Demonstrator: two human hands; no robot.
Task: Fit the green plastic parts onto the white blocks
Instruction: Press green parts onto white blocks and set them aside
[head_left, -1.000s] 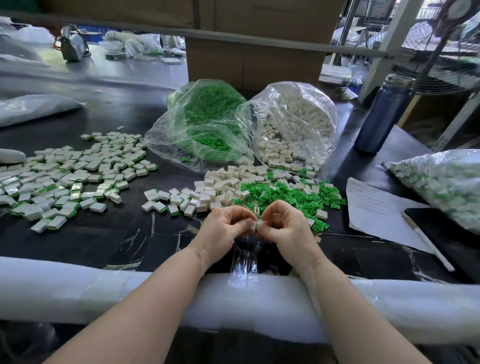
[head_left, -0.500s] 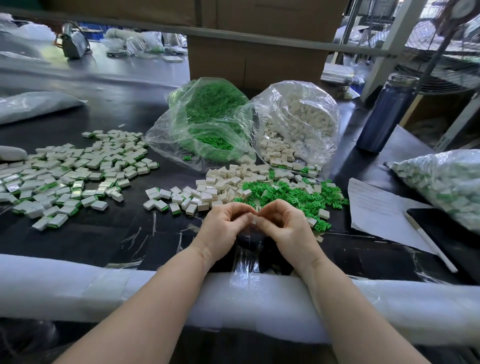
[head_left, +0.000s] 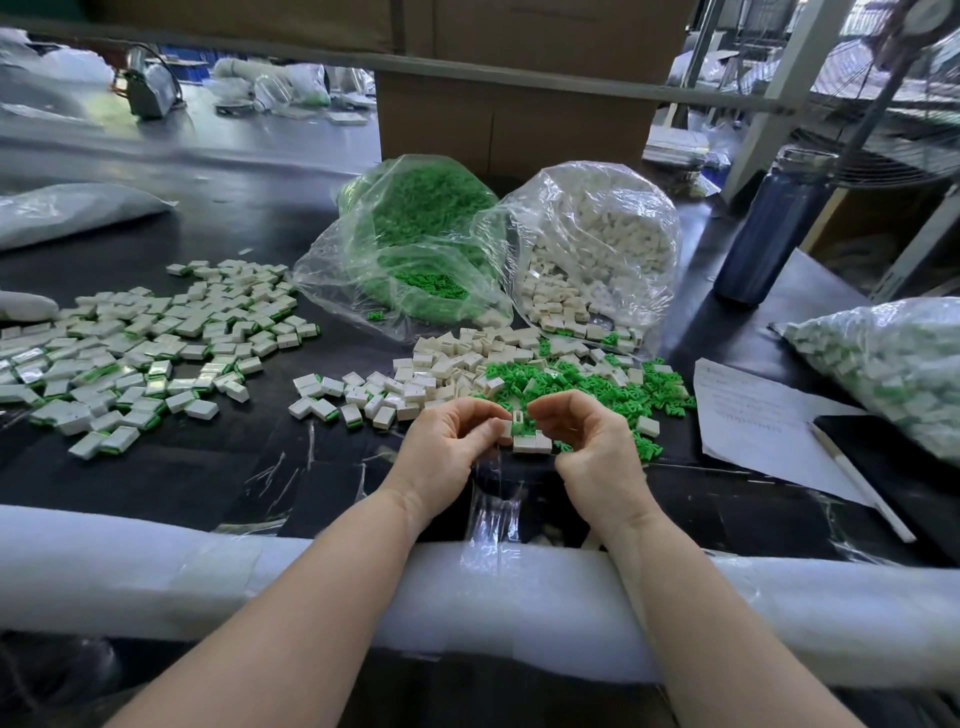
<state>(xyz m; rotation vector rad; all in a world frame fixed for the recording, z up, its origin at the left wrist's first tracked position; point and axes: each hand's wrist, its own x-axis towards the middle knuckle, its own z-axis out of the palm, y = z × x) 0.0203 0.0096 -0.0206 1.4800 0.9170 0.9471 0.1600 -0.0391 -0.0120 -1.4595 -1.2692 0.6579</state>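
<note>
- Both hands sit low at the middle of the dark surface (head_left: 218, 483), just past its padded white front edge (head_left: 156, 577); my left hand (head_left: 449, 449) has its fingers curled, pinching a white block (head_left: 506, 430) with a green part (head_left: 517, 422) showing at its right end.
- Right hand (head_left: 592, 441) is curled just beside it, fingertips close to that green part; I cannot tell whether it pinches anything.
- Open bare surface lies between the hands and the left spread, and along the front edge to the left.
- Finished white-and-green pieces (head_left: 140, 358) are spread wide over the left side, well apart from the hands.
- Two clear bags lie behind: one of green parts (head_left: 415, 249), one of white blocks (head_left: 597, 244), touching each other, mouths facing me.
- Loose white blocks (head_left: 441, 374) and loose green parts (head_left: 582, 384) are heaped right beyond my hands, the green heap to the right.
- At the right edge I see a filled bag (head_left: 893, 364), a paper sheet (head_left: 753, 415) with a pen (head_left: 857, 478), and a dark blue bottle (head_left: 763, 228) standing upright farther back.
</note>
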